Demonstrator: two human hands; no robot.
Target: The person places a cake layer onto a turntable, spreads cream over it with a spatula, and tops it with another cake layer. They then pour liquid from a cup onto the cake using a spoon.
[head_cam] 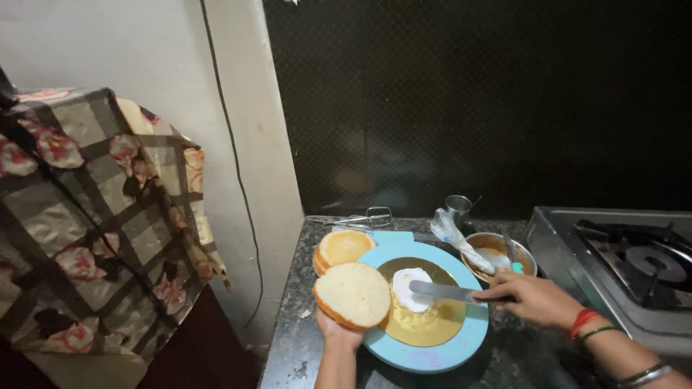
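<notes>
My left hand holds a round pale cake layer from below, over the left edge of a blue turntable. A gold cake board lies on the turntable with a dab of white cream on it. My right hand grips a metal palette knife, whose blade rests on the cream. Behind the held layer sits another stack of cake layers.
A metal bowl with cream and a piping bag stands behind the turntable, beside a small steel cup. Scissors lie at the back. A gas stove is at right. A floral cloth hangs left of the dark counter.
</notes>
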